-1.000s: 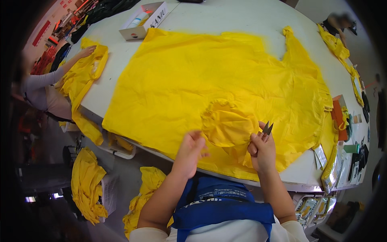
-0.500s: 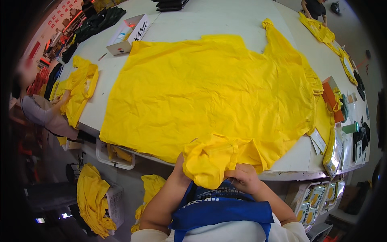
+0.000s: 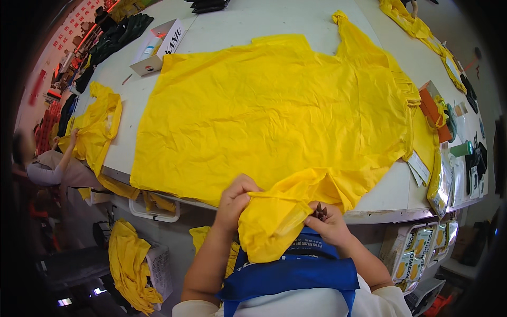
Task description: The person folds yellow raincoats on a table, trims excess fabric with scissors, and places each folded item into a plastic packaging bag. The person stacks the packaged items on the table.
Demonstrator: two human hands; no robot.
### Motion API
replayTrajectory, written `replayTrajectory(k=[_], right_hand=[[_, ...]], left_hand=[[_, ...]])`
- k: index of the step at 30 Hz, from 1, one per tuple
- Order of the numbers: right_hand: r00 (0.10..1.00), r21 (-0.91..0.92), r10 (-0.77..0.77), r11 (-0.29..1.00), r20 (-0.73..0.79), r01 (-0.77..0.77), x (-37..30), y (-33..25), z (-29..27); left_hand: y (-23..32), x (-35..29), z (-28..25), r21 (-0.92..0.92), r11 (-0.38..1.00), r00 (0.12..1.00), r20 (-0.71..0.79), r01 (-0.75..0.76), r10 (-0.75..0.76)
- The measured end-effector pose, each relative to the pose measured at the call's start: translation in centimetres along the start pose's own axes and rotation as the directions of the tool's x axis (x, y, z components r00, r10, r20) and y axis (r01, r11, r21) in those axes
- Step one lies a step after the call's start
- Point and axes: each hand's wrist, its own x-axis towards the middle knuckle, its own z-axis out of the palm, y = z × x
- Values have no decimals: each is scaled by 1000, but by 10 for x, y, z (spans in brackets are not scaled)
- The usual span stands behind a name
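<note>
A large yellow raincoat [image 3: 264,121] lies spread over the worktable, slightly wrinkled. Its near sleeve [image 3: 272,224] hangs over the table's front edge toward my body. My left hand [image 3: 235,203] is closed on the left side of this sleeve, thumb on top of the cloth. At the sleeve's right side my right hand [image 3: 326,226] is closed, its thumb and finger by the cloth edge. From that hand stick the dark points of a small tool [image 3: 320,212] that looks like thread snips. The raincoat's far sleeve [image 3: 354,37] points away from me, its end bunched.
A white open box [image 3: 158,50] stands at the far left. At the right are an orange box [image 3: 434,113], a green cylinder [image 3: 461,149] and packets. Below sit baskets with yellow garments [image 3: 129,264] and packaged goods [image 3: 414,256]. Another person [image 3: 58,169] handles yellow cloth at the left.
My left hand has come up and out from behind the sleeve, gripping its left edge. The sleeve is drawn out flatter and the dark points in my right hand now show.
</note>
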Motion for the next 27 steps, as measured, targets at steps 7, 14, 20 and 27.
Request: replayTrajectory(k=[7,14,20,27], right_hand=[[960,-365,-229,890,162,274,17,-37,-13],[922,-544,-373,798,-106,260,13,-71,0],[775,-729,-616,464,142,503,7,-67,0],[950,-624,-312,739,20,256,2,-81,3]], left_hand=[[68,37,60,651,732,838,501,-201,-215],[47,17,60,162,879,857,202,449,-475],[66,12,81,546,827,953,155,136,-259],[68,11,88,525,831,933,174,182,-315]])
